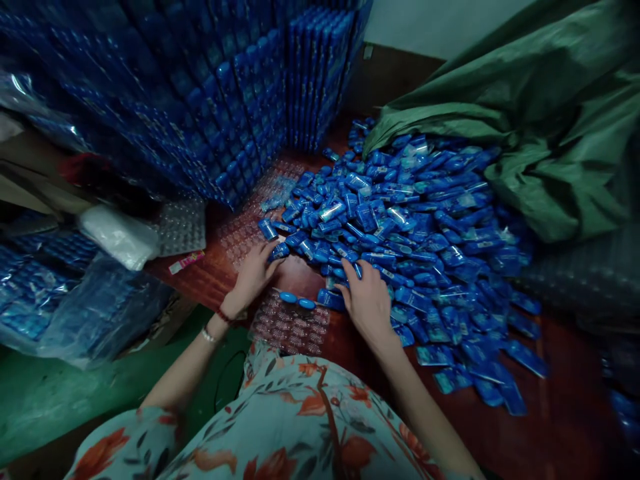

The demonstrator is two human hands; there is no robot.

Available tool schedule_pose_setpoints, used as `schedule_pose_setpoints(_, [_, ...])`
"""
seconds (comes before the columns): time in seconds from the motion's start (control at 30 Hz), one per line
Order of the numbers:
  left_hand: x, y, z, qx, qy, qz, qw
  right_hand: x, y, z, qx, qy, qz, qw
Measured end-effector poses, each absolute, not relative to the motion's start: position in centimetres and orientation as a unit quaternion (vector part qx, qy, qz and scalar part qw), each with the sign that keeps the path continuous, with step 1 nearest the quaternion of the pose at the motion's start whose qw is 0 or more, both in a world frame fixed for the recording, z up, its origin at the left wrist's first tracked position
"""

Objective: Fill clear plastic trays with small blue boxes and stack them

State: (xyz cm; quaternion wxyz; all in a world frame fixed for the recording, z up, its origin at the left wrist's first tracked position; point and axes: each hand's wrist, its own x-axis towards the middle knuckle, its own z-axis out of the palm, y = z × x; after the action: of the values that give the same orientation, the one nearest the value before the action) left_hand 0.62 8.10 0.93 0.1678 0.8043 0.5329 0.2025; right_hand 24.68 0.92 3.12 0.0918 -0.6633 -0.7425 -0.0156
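Observation:
My left hand (254, 273) is closed around a small blue bottle (279, 251) at the near left edge of a large heap of blue bottles (370, 220). Over the heap's near side, my right hand (369, 300) has its fingers curled around another blue bottle (357, 270), mostly hidden by them. Between and below my hands lies a clear plastic tray (293, 327) with moulded hollows. Two blue bottles (297, 300) sit along its far edge. Another blue bottle (330, 299) lies just left of my right thumb.
Tall stacks of filled blue trays (240, 120) stand at the back left. A green tarp (540, 147) drapes over the heap's far right. More clear trays (183, 223) and a plastic-wrapped blue pack (107, 307) lie to the left. The reddish table (570, 400) extends right.

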Motion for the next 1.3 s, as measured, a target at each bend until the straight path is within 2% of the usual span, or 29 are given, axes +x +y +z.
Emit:
schedule_pose_setpoints(0.07, [2.0,10.1,0.4,0.818,0.553,0.122,0.104,25.0,2.1,2.5,-0.647,-0.76,0.011,0.058])
schedule_pose_setpoints(0.1, [2.7,10.9,0.2,0.827,0.551,0.077,0.085,25.1,2.4,2.2,-0.64,-0.765,0.028,0.068])
schedule_pose_setpoints(0.2, [3.7,11.6,0.2,0.846,0.527,0.018,0.076,25.7,1.7,2.5,-0.631,-0.744,0.093,0.199])
schedule_pose_setpoints(0.3, [2.6,10.0,1.1,0.848,0.505,0.102,0.123,26.1,-0.9,3.7,-0.61,-0.697,0.208,0.314])
schedule_pose_setpoints(0.43, [-0.6,5.6,2.9,0.785,0.514,0.26,0.227,24.8,-4.3,3.5,-0.559,-0.692,0.336,0.31])
schedule_pose_setpoints(0.57, [-2.2,0.7,3.5,0.729,0.548,0.324,0.252,22.7,-5.5,0.4,-0.527,-0.708,0.326,0.34])
schedule_pose_setpoints(0.7, [-1.5,-2.3,2.9,0.736,0.535,0.349,0.224,22.2,-5.1,-1.3,-0.49,-0.797,0.215,0.281])
schedule_pose_setpoints(0.83, [-0.7,-3.1,2.1,0.782,0.504,0.326,0.168,21.9,-4.5,0.0,-0.482,-0.851,0.107,0.179])
schedule_pose_setpoints(0.93, [-0.4,-2.8,1.1,0.798,0.481,0.328,0.157,21.4,-4.1,1.1,-0.498,-0.852,0.091,0.132])
schedule_pose_setpoints(1.1, [-0.6,-1.3,-0.7,0.868,0.383,0.268,0.167,21.1,-4.0,1.0,-0.514,-0.84,0.108,0.137])
schedule_pose_setpoints(1.2, [-0.9,-0.4,-0.4,0.898,0.339,0.235,0.156,21.1,-4.4,0.9,-0.52,-0.835,0.112,0.137])
schedule_pose_setpoints(1.3, [-0.9,0.4,0.4,0.912,0.316,0.208,0.159,20.6,-4.7,1.6,-0.536,-0.832,0.113,0.091])
